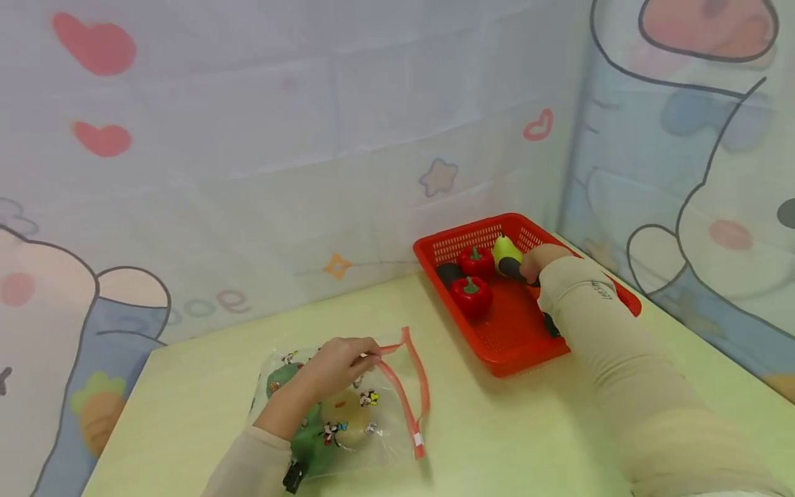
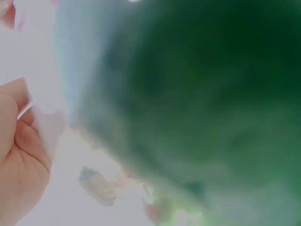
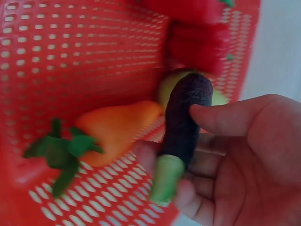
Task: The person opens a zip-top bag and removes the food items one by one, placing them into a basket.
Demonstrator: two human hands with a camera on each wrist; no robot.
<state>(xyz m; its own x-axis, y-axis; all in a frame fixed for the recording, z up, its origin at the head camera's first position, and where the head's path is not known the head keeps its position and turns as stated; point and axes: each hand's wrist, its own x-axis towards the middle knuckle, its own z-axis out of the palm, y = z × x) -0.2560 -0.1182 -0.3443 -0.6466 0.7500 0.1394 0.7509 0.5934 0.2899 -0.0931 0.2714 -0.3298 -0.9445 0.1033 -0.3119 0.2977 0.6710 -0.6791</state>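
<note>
In the head view my right hand (image 1: 542, 259) reaches into the red basket (image 1: 497, 364). It holds a small toy eggplant (image 3: 186, 115), dark with a pale green end, between thumb and fingers, as the right wrist view shows. A yellow-green pear (image 1: 506, 247) lies behind the eggplant. My left hand (image 1: 338, 364) pinches the pink-edged mouth of a clear zip bag (image 1: 397, 428) printed with cartoon figures. Large green things (image 1: 313, 442) and a pale yellowish one show through the plastic. The left wrist view is mostly filled by a blurred green shape (image 2: 202, 103).
Two red bell peppers (image 1: 470, 297) and a dark thing (image 1: 448, 274) lie at the basket's left side. An orange carrot-like toy (image 3: 117, 127) with green leaves lies by the basket wall. A printed curtain (image 1: 279, 207) hangs behind the pale yellow table (image 1: 205, 366).
</note>
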